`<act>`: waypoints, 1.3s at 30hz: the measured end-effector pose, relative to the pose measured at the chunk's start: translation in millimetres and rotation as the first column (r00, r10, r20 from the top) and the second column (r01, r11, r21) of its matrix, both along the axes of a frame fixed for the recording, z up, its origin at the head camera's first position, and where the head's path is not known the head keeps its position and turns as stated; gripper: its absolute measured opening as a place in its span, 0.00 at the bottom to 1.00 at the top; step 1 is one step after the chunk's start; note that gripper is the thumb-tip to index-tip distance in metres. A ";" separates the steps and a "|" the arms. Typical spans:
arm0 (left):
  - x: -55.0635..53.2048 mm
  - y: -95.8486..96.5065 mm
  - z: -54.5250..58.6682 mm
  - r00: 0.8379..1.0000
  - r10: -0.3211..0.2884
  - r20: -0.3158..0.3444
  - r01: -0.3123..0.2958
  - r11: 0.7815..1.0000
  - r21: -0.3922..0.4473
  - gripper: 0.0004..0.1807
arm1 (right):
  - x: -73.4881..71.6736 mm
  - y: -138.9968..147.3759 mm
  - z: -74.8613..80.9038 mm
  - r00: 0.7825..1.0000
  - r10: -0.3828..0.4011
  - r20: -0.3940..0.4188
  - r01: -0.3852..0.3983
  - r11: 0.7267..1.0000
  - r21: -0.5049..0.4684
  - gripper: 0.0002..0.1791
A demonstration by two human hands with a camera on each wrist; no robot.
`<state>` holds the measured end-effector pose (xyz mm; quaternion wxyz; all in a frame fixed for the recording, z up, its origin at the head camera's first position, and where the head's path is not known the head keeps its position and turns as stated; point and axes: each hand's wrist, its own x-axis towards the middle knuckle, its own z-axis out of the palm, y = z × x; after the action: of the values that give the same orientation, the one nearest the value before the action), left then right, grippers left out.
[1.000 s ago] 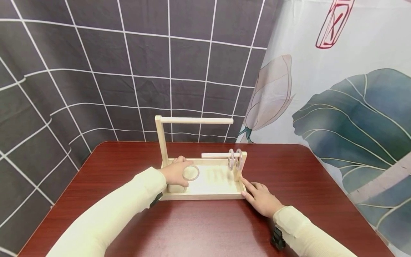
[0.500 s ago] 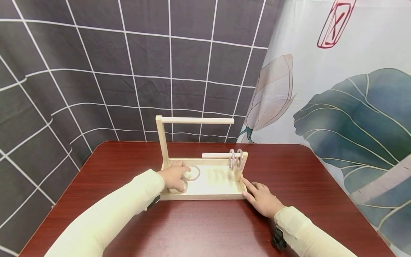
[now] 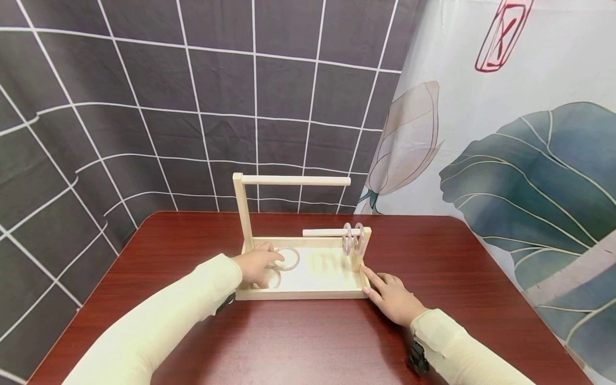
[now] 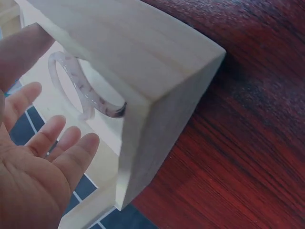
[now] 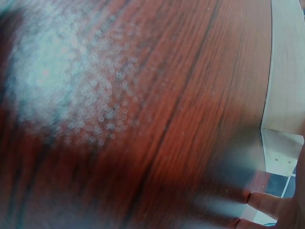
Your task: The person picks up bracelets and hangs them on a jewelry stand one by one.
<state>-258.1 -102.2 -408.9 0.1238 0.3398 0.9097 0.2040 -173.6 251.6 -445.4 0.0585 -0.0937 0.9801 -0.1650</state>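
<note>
A pale wooden bangle stand has a shallow tray [image 3: 308, 294]. Two pale mauve bangles lie overlapping at its left end: a rear bangle [image 3: 299, 259] and a front bangle [image 3: 280, 279], partly covered by my left hand [image 3: 255, 266]. In the left wrist view that hand's fingers [image 4: 78, 155] are loosely bent and hold nothing, with a speckled bangle [image 4: 88, 93] beyond them. Two more bangles [image 3: 344, 247] hang on the lower rod [image 3: 320, 232] at the right. My right hand [image 3: 392, 299] touches the tray's right end with extended fingers.
Above the tray runs the upper rod [image 3: 295, 181], fixed to a tall post [image 3: 243, 211] at the left; its right end is free. The stand sits on a dark red wooden table [image 3: 308, 342]. A grey gridded curtain [image 3: 284, 91] hangs behind.
My left hand has drawn back to the left from over the tray, and its fingers reach less far across the bangles. More of the front bangle now shows. My right hand stays put.
</note>
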 end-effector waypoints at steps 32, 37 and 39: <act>-4.2 -9.6 -12.0 1.000 -0.010 0.015 0.012 0.985 -0.169 0.40 | -2.7 1.8 -5.8 1.000 0.010 -0.028 -0.010 1.000 0.005 0.32; -7.1 -11.1 -16.0 1.000 -0.018 0.008 0.019 0.983 -0.185 0.42 | -2.3 1.9 -4.6 1.000 0.008 -0.017 -0.008 1.000 0.004 0.33; -7.5 -11.4 -15.9 1.000 -0.021 0.006 0.022 0.982 -0.186 0.41 | -2.3 2.1 -4.5 1.000 0.007 -0.015 -0.007 1.000 0.004 0.33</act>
<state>-265.6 -113.6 -424.8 0.1592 0.3359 0.9209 0.1174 -175.8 253.7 -449.8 0.0520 -0.0982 0.9805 -0.1621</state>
